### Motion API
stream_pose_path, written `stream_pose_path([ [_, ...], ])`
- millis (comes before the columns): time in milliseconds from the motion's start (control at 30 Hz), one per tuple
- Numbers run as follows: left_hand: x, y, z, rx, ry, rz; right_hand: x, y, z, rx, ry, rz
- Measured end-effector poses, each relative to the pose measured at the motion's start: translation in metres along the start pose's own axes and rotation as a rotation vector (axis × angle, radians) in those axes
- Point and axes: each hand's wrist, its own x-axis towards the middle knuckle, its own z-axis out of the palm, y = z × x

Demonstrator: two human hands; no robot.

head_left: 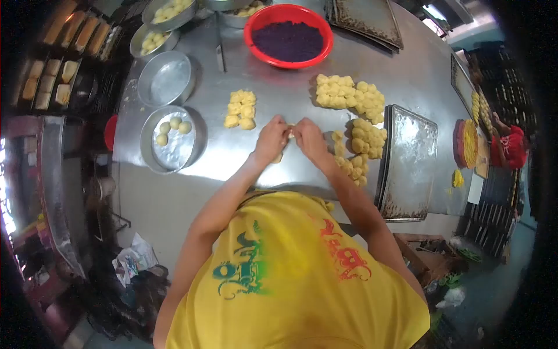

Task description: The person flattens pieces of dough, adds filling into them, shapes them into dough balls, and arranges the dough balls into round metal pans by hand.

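My left hand (pixel 272 139) and my right hand (pixel 311 141) meet over the steel table, thumbs and fingers pinched together. A small piece of dough (pixel 290 131) shows between the fingertips, mostly hidden by them. Below the left palm, a bit more pale dough (pixel 278 157) peeks out. To the left sits a block of yellow dough balls (pixel 240 109) in short rows. On the right, beyond my right hand, lie larger clusters of dough balls (pixel 368 139). A red basin (pixel 250 42) of dark purple filling stands ahead of both hands.
Round metal pans line the left side; the nearest pan (pixel 149 152) holds several dough balls. A scraper or knife (pixel 220 58) lies near them. Dark baking trays (pixel 410 166) are stacked at right, more trays (pixel 372 20) behind. A person in red (pixel 511 148) is far right.
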Motion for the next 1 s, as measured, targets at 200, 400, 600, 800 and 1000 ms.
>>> stream_pose_path([
  [200, -0.009, -0.01, -0.012, -0.528, -0.174, -0.496, -0.01, -0.028, -0.01, 0.987, 0.005, 0.765],
  [400, -0.012, 0.001, -0.021, 0.291, -0.069, 0.165, -0.027, -0.05, -0.021, -0.141, -0.247, 0.253],
  [600, -0.043, 0.004, -0.049, -0.094, 0.021, -0.238, 0.015, -0.028, -0.011, -0.065, 0.115, 0.264],
  [800, -0.088, 0.037, -0.052, -0.229, -0.052, -0.191, -0.017, -0.08, -0.025, 0.375, -0.091, 0.317],
  [1000, -0.116, -0.025, -0.082, 0.37, 0.1, -0.005, -0.064, -0.059, -0.009, -0.246, -0.086, 0.094],
])
